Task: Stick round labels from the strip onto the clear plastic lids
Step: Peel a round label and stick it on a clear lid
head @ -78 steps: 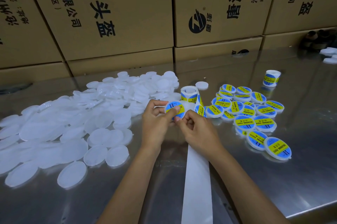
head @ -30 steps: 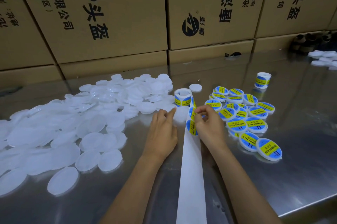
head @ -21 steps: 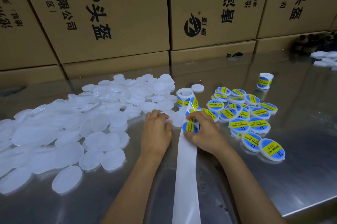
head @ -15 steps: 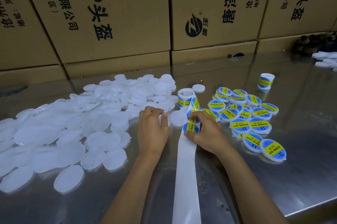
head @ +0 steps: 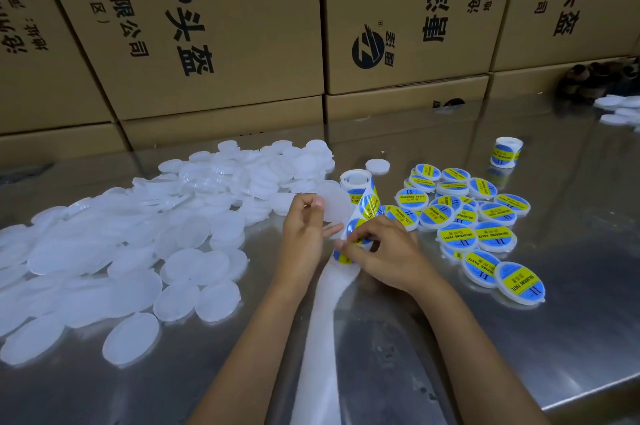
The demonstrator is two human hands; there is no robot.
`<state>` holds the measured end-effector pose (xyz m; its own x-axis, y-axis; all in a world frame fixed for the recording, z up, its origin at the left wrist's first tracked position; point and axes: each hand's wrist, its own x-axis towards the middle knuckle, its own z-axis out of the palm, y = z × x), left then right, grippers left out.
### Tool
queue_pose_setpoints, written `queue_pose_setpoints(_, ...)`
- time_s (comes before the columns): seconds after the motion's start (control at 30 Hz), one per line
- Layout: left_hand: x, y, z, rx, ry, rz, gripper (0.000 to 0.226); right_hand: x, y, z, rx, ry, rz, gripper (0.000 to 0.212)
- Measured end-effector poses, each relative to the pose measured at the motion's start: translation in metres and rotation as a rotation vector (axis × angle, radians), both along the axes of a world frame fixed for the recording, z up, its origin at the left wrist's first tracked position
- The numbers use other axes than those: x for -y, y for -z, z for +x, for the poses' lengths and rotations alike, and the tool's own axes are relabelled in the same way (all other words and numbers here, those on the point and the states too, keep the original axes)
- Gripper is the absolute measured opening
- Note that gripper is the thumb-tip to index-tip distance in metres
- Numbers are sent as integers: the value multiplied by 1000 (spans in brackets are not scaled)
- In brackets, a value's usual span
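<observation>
Steel tabletop [head: 519,338] nearest me carries the white backing strip [head: 320,320]; above it, the right hand [head: 388,255] pinches a round blue-and-yellow label [head: 358,234], the left hand [head: 303,237] grips a clear plastic lid [head: 334,208]. Brown cardboard boxes [head: 207,26] stand behind.

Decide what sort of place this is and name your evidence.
Probably a small packing workshop: stacked cardboard cartons behind a steel table, a heap of blank lids, and a pile of labelled lids.

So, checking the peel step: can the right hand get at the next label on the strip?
Probably yes: the right hand is already on the strip, fingers at a blue-yellow label. The left hand, holding a blank lid, stays clear.
</observation>
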<state>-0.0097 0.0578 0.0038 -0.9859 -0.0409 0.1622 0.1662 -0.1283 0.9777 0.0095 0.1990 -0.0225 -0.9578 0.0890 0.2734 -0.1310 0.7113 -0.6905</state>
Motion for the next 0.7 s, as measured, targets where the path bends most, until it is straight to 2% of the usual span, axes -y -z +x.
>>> queue_pose_setpoints(0.1, -2, 4, -1, 13, 36, 10, 18, -3, 0, 0, 9, -34, 51, 22)
queue_pose_setpoints(0.3, -3, 12, -4, 19, 100, 18, 16, -3, -4, 3, 48, -79, 6, 38)
queue_pose_setpoints(0.47, -2, 16, -5, 59, 157, 15, 16, -3, -3, 4, 35, -45, 69, 48)
queue_pose_setpoints(0.7, -1, 18, -9, 67, 141, 42, 17, -6, -4, 4, 39, -66, 56, 42)
